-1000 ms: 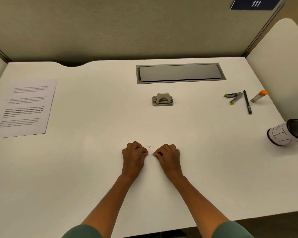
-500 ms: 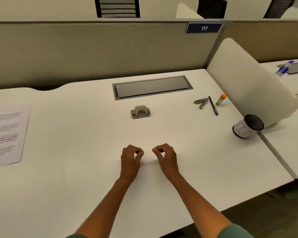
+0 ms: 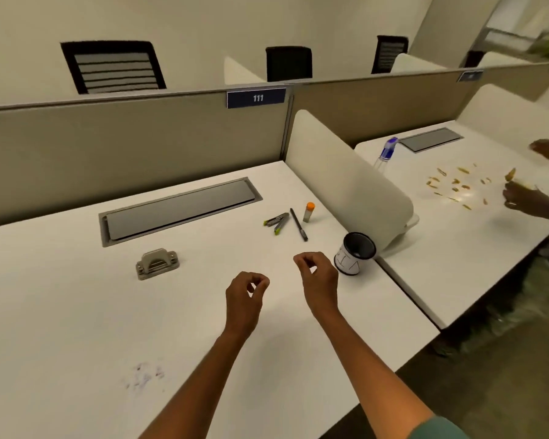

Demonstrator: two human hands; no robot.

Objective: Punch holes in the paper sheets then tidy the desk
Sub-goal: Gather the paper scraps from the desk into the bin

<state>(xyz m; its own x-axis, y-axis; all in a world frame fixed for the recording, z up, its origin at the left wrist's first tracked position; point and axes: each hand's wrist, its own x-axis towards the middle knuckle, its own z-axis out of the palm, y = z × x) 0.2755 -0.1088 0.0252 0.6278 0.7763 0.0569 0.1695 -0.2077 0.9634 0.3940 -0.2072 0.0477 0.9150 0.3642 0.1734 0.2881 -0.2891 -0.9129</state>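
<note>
Only the head view here, so one pass through it.

Both my hands hover mid-frame over the counter (image 3: 76,327). The left hand (image 3: 244,299) has its grip pressed together, thumb to fingertips, and the right hand (image 3: 319,282) does the same. If there's anything between the fingertips, like punch confetti, it's too small for me to tell. That's my main worry: if I'm carrying tiny bits, any loosening on the way to the cup (image 3: 355,253) at centre right would scatter them back over the white top, where they'd be near impossible to spot. The cup also lies tipped on its side right at the counter's edge by the divider (image 3: 346,179), so a clumsy knock from my right hand could roll it off.

The hole punch (image 3: 157,263) sits left of centre, well apart from both hands. The paper sheets aren't in view at all, so I can't say where they are now.

Other stuff: two highlighters (image 3: 277,220), a black pen (image 3: 299,224) and a glue stick (image 3: 308,212) are clustered above the cup, not yet tidied. A cable tray lid (image 3: 178,209) sits upper centre. There are faint purple smudges (image 3: 145,377) at lower left. Another person's hands (image 3: 520,198) are at far right, with a bottle (image 3: 385,155) on that desk.
</note>
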